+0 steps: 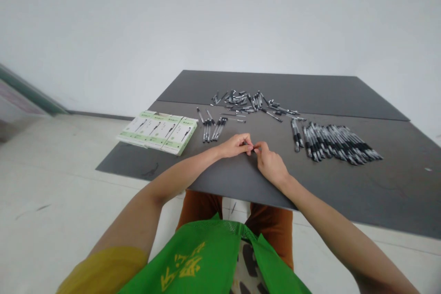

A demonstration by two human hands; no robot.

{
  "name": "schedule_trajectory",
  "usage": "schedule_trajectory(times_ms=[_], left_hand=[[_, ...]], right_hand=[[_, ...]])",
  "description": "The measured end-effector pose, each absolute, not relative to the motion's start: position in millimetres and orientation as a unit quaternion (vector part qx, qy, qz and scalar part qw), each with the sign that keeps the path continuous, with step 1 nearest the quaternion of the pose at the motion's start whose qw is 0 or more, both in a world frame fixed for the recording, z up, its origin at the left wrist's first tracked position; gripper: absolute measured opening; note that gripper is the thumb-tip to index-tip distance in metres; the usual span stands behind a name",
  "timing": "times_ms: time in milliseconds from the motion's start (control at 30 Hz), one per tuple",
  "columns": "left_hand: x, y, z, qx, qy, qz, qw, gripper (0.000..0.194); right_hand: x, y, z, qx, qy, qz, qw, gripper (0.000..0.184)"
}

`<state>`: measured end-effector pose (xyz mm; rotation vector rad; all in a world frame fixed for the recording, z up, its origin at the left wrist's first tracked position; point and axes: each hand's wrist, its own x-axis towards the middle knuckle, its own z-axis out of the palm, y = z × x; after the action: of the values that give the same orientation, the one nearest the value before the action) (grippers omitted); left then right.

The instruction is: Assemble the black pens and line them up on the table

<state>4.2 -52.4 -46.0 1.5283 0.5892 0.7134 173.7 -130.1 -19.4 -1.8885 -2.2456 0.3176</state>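
Close to the table's front edge, my left hand point(237, 146) and my right hand point(271, 164) meet with their fingertips almost touching. Both are closed in a pinch on a small black pen part point(254, 149), most of which the fingers cover. Beyond my left hand lies a small row of clear pens with black ends point(214, 129). To the right of my right hand, many clear pens with black grips point(339, 142) lie side by side, with a few more pens point(296, 135) just left of them.
A loose heap of pen parts point(237, 98) spreads across the back middle of the dark grey table point(310, 89). Green and white pen boxes point(156, 129) lie at the left edge, partly overhanging. A white wall stands behind the table.
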Motion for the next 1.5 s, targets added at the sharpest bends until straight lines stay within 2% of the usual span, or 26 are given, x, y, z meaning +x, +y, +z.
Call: schedule_trajectory(times_ms=[300,467,567,633,700,767,833,900,967,1100,1167,1233,1367,1500], left_hand=[[1,-42,-45,0.695,0.238,0.277,0.620,0.054],[-3,-37,-54,0.642,0.263,0.344,0.633,0.053],[-4,-37,-57,0.632,0.262,0.369,0.629,0.049],[-4,-38,-59,0.631,0.255,0.375,0.630,0.046],[-1,-41,-60,0.625,0.249,0.386,0.631,0.046],[2,-45,-60,0.626,0.251,0.396,0.623,0.046],[5,-51,-58,0.651,0.254,0.384,0.604,0.044],[8,-57,-56,0.703,0.246,0.351,0.568,0.040],[9,-61,-54,0.761,0.223,0.327,0.515,0.042],[8,-58,-57,0.816,0.199,0.345,0.419,0.074],[8,-53,-61,0.820,0.216,0.357,0.392,0.081],[8,-50,-65,0.817,0.239,0.364,0.379,0.080],[11,-47,-67,0.814,0.291,0.358,0.353,0.063],[14,-49,-64,0.827,0.311,0.338,0.324,0.046]], right_hand=[[174,-134,-28,-0.604,-0.770,0.141,0.148,0.036],[180,-131,-18,-0.617,-0.760,0.026,0.201,0.032],[200,-118,-12,-0.683,-0.682,0.109,0.239,0.029],[213,-109,-10,-0.685,-0.622,0.209,0.316,0.026],[218,-102,-8,-0.644,-0.564,0.280,0.435,0.030],[215,-100,-4,-0.583,-0.520,0.313,0.540,0.038],[206,-99,1,-0.544,-0.521,0.307,0.581,0.042],[197,-94,5,-0.544,-0.565,0.265,0.560,0.040],[196,-81,8,-0.576,-0.614,0.215,0.495,0.039],[215,-41,9,-0.674,-0.654,0.145,0.312,0.037],[228,-24,7,-0.732,-0.642,0.112,0.198,0.037],[238,-15,0,-0.790,-0.598,0.064,0.119,0.038],[245,-16,-21,-0.828,-0.546,-0.071,0.109,0.042],[255,-16,-36,-0.823,-0.536,-0.153,0.107,0.045]])
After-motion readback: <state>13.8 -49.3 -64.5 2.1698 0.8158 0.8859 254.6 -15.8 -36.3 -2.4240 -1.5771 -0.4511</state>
